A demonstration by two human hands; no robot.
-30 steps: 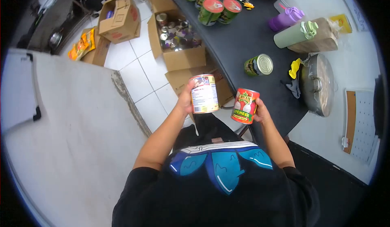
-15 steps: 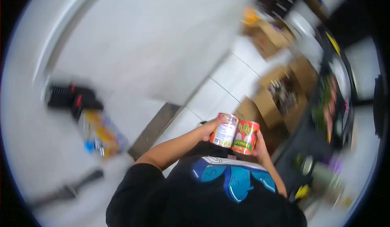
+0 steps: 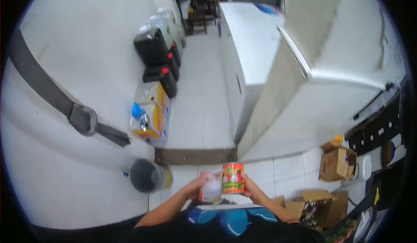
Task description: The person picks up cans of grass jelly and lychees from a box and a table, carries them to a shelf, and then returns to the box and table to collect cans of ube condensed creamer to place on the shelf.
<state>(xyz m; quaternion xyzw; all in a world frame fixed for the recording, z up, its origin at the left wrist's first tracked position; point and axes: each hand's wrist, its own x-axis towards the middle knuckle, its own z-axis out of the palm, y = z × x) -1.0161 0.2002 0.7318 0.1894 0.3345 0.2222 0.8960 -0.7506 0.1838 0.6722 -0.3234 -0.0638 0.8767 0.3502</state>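
My left hand (image 3: pixel 195 187) is closed around the side of a lychee can (image 3: pixel 211 188) whose pale text panel faces me, blurred here. In my right hand (image 3: pixel 249 186) is a second lychee can (image 3: pixel 233 178), red with a green band and pictured fruit. Both cans are held upright side by side in front of my chest, the right one slightly higher. The fingers behind each can are hidden.
Ahead, a dark threshold (image 3: pixel 195 156) crosses the tiled floor. Black jugs (image 3: pixel 161 78) and cartons (image 3: pixel 152 112) line the left wall, near a grey bucket (image 3: pixel 145 175). A white chest freezer (image 3: pixel 252 43) and fridge (image 3: pixel 299 108) stand right. Open cardboard boxes (image 3: pixel 315 195) lie lower right.
My view has swung round to the right, so the passage past the threshold now lies straight ahead. Both cans are still in my hands, now lower and further left in view.
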